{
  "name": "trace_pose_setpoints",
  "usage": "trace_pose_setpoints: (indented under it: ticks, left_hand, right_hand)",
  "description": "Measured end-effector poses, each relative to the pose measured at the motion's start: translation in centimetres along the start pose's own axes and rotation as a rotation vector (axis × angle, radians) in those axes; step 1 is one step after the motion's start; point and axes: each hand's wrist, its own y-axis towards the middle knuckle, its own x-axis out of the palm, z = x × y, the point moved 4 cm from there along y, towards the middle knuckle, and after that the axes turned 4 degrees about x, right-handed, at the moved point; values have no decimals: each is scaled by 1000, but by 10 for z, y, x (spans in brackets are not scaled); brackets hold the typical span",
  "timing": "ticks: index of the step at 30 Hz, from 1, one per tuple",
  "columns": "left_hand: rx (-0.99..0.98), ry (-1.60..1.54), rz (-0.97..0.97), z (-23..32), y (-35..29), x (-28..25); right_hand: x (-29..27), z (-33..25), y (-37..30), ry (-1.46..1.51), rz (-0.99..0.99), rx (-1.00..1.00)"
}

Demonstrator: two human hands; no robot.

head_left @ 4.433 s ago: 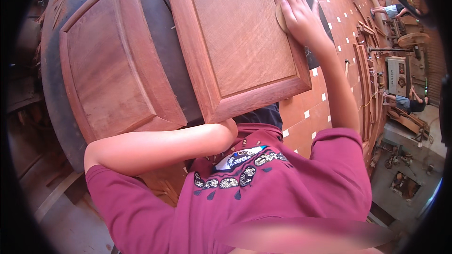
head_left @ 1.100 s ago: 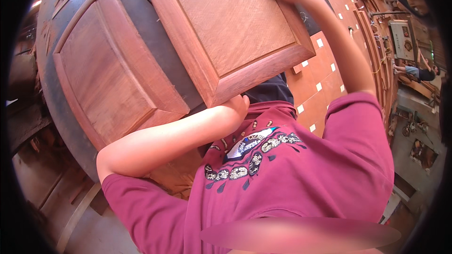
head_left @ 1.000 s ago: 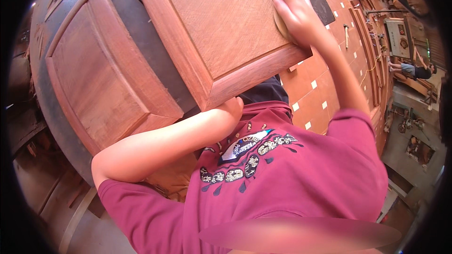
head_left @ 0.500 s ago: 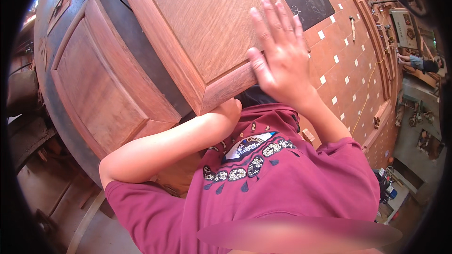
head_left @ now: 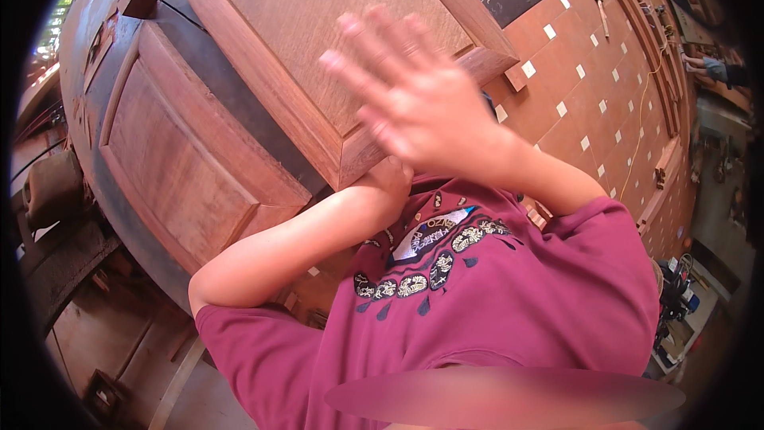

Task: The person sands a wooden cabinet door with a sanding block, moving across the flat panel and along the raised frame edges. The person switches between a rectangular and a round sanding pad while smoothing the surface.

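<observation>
A framed wooden panel [head_left: 318,40], with a raised reddish-brown border, reaches toward my chest. My right hand [head_left: 430,99] is stretched over its near edge, fingers straight, spread and smeared by motion; whether the palm touches the wood I cannot tell. At the panel's near corner, my left hand [head_left: 391,179] is bent in against the edge, close to my shirt. Its fingers are hidden, so their grip does not show. A second framed wooden panel [head_left: 179,139], with a curved top rail, lies to the left on a dark surface.
A small wood block [head_left: 139,1] with a dark strap over it stands at the far left. On the right, the tiled floor [head_left: 569,87] carries a hammer [head_left: 602,17] and long wooden strips [head_left: 649,48]. Another person's arm [head_left: 704,68] shows at the far right.
My right hand has moved left along the panel's near edge, uncovering its right corner. My left hand stays by the near corner. The whole view has shifted slightly.
</observation>
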Motion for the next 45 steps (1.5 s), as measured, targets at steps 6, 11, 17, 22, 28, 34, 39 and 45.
trace_pose_setpoints:
  ticks: [6,11,17,22,28,34,39,45]
  left_hand:
    - [-41,-85,-277,5,-2,-25]
    - [-82,-590,458,3,-3,8]
    - [-49,-226,593,5,-2,38]
    - [-12,-34,-260,6,-6,-28]
    - [-32,-321,276,18,-7,23]
    - [-87,649,172,18,-19,28]
    - [-6,7,-69,13,-13,-30]
    - [-13,-91,4,6,-1,-3]
  right_hand:
    - [-28,58,-10,-38,-6,280]
    - [14,-31,10,218,84,79]
    - [14,-34,9,82,45,-20]
    - [-35,51,-7,-205,-62,294]
    - [9,-17,12,92,113,40]
    - [33,-52,22,115,74,-50]
    - [-15,47,-15,-189,121,155]
    - [-4,12,2,-110,-17,130]
